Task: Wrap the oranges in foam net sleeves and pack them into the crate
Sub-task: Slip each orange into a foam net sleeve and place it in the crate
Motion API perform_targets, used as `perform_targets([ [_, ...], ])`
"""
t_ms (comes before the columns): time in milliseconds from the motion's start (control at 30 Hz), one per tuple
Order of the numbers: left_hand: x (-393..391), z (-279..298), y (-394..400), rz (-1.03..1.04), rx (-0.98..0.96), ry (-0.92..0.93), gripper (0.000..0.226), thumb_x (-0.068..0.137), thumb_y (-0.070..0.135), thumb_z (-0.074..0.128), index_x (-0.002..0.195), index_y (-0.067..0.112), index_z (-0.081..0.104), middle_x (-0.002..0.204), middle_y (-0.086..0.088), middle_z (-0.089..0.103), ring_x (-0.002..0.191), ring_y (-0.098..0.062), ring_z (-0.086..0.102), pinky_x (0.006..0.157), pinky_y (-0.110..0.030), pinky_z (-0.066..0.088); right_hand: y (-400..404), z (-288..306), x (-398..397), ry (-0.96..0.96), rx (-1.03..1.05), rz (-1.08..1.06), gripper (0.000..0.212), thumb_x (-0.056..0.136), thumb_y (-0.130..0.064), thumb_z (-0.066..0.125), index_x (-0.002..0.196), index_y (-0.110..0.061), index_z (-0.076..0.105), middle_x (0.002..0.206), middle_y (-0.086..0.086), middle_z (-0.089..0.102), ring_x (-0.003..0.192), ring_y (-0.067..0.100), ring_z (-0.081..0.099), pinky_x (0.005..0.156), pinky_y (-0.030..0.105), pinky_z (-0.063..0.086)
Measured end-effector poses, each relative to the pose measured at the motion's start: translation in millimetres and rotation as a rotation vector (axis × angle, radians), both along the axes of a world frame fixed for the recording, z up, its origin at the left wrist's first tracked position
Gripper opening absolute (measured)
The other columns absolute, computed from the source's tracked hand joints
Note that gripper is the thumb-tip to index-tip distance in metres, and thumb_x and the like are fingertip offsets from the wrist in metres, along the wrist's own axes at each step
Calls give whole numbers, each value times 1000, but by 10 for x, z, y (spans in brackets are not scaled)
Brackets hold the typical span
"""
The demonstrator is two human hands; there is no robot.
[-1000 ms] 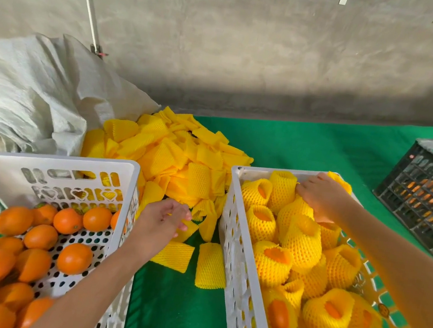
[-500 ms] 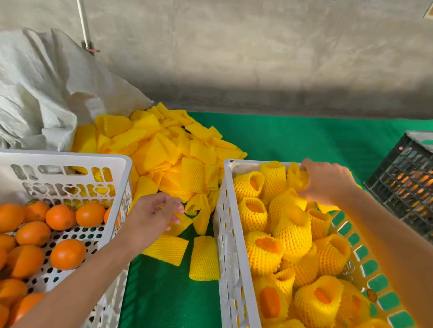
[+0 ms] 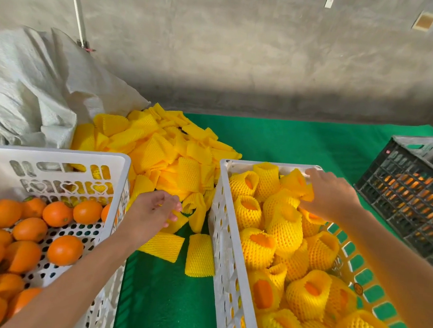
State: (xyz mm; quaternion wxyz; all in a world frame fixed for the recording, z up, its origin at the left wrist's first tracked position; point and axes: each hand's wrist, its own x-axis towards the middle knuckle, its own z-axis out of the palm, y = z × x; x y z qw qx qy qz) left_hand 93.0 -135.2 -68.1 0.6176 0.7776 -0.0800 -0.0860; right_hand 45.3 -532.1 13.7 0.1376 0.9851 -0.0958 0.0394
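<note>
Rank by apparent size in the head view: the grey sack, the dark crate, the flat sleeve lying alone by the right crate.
1. grey sack, largest.
2. dark crate, cut off by the frame edge, so its rank is unsure.
3. flat sleeve, clearly smallest.

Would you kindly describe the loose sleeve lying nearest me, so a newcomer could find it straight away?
Start at the green table and find the gap between the two white crates. Two flat sleeves lie there apart from the yellow pile. Yours is the right one, standing lengthwise beside the right crate; the left sleeve lies crosswise.
</note>
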Motion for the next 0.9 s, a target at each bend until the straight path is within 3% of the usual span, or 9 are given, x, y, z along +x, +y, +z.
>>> perform_targets([
  [100,-7,11,-8,0,3,-2,26,103,24,61,85,14,76,91,8,77,75,-12,73,68,-33,55,3,-57,-96,62,-302,18,89,74,-84,52,138,-23,48,132,0,59,117,20,56,90,36,47],
  [200,-16,22,-15,1,5,8,27,104,24,61,85,13,76,93,9,77,73,-11,73,68,-33,55,6,-170,-145,115,-404,46,83,78,-79,56,137,-22,50,130,-1,59,117,18,56,93,32,44],
  [300,-29,33,-10,5,16,15,27,104,24,61,84,14,76,96,10,77,74,-11,73,67,-31,54,5,-109,-59,92,-227,23,64,86,-57,64,137,-21,51,124,1,63,114,21,60,92,34,51],
  [467,-40,53,-18,1,3,10,27,104,25,60,87,12,76,92,5,77,76,-13,73,69,-33,56,-43,-71,-14,30,180,-5,62,91,-31,69,147,-20,45,140,9,59,123,31,58,96,42,51],
  [567,-39,64,-16,-10,2,8,27,105,26,59,88,13,75,91,2,77,77,-14,73,72,-35,57,-81,-287,-76,-103,354,-15,47,93,-23,71,137,-14,54,132,13,64,107,35,66,91,40,51],
  [633,-50,74,-14,-12,6,12,27,105,27,59,89,13,75,92,2,77,77,-13,73,73,-36,57,-57,-399,-84,-145,402,-32,42,93,-18,71,132,-12,56,123,14,67,99,34,67,88,38,51],
  [767,-65,90,-13,-15,25,11,27,105,28,59,88,13,75,91,1,77,75,-11,72,74,-40,58,-1,-252,43,-23,395,-52,43,88,-10,71,127,-8,54,119,16,66,92,29,62,77,34,51],
  [833,-69,94,-12,-14,41,9,28,104,29,59,87,14,75,92,1,77,74,-10,72,76,-45,58,82,-81,74,-55,382,-32,45,88,-19,71,130,-10,55,127,13,64,103,30,62,81,37,53],
  [900,-68,98,-14,-16,75,5,27,104,31,60,87,16,75,96,1,76,76,-12,73,81,-51,58,270,64,67,-216,403,5,45,91,-28,66,133,-14,56,132,8,63,115,31,61,88,42,53],
])
